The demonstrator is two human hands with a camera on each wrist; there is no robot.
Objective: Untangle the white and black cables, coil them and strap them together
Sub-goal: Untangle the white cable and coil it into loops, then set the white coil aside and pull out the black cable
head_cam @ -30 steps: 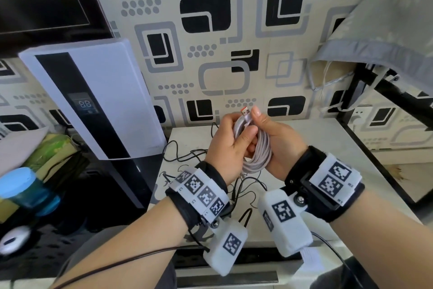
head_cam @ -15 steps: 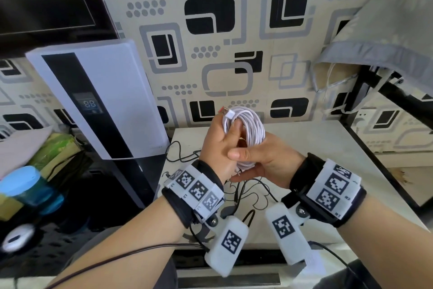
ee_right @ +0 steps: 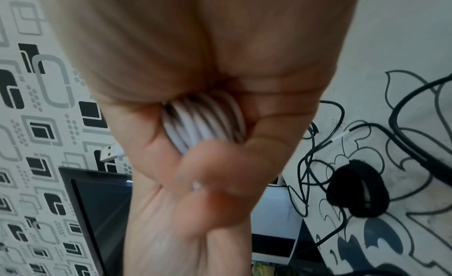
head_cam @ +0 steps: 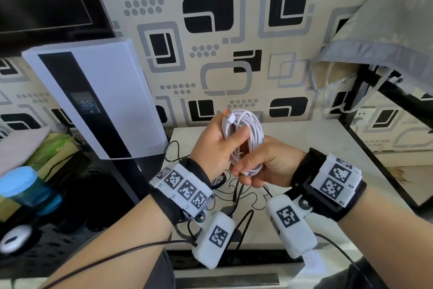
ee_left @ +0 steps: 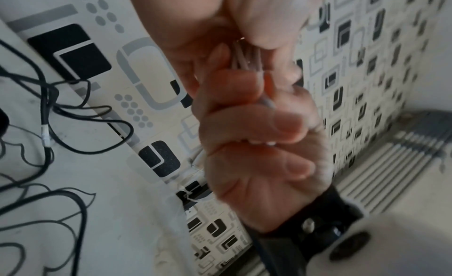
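Since a second ago you turn the white cable upright, plug on top, left hand wrapped round its upper loops, right hand seemingly pinching the bottom above the table, so coiling looks done while the black cable lies loose beneath.

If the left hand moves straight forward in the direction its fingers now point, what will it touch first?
The left hand grips the white cable coil, fingers curled, pointing up and toward the wall. Going straight on, it would probably meet the patterned wallpaper first; nothing else shows in between, though depth is uncertain.
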